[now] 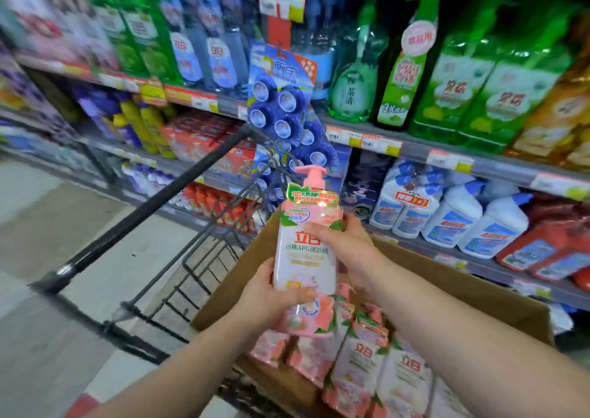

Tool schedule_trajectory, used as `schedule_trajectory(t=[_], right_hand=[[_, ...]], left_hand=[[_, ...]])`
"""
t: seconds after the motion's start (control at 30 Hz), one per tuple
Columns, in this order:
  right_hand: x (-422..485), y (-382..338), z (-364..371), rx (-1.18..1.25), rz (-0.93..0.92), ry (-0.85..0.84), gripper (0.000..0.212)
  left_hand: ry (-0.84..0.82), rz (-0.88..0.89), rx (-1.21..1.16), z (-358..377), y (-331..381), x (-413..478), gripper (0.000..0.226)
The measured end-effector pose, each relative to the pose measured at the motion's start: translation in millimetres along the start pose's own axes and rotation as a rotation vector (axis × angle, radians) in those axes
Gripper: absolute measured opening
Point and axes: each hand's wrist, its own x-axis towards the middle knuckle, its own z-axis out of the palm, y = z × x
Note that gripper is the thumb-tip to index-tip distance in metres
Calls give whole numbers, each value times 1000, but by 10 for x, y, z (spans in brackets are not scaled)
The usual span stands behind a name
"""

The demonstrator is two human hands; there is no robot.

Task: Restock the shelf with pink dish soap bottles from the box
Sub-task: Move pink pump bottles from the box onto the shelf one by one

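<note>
Bottle [305, 251] held up over the box [463, 286]

Both hands grip one pink pump bottle, upright, just above the open box. The left hand [271, 299] curls round its lower part; the right hand [341, 245] wraps its middle from the right. More pink packs [360, 363] fill the box. Stocked shelves [447, 152] stand close behind.

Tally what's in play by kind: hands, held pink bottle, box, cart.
hands: 2 (left hand, right hand)
pink pump bottle, held by both hands: 1
cardboard box: 1
shopping cart: 1
Total: 5
The pink packs in the box overlap, so I can't count them.
</note>
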Motion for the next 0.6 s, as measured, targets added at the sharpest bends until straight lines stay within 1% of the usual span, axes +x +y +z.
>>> schedule_trajectory(t=[0.1, 0.13, 0.27, 0.37, 0.5, 0.6], right_hand=[[-134, -213, 179, 38, -45, -93, 64], [-176, -270, 254, 50, -54, -127, 64], [-358, -470, 626, 36, -99, -241, 67], [-519, -622, 963, 9, -156, -298, 63], [-761, -839, 1505, -24, -210, -398, 57], [-937, -994, 2027, -21, -245, -488, 57]], left_hand=[[59, 79, -65, -78, 111, -225, 49], [89, 95, -84, -120, 145, -304, 48], [178, 150, -124, -353, 287, -611, 54], [240, 209, -143, -596, 380, -843, 52], [317, 257, -181, -1049, 478, -1115, 51], [383, 307, -178, -1500, 561, -1312, 57]])
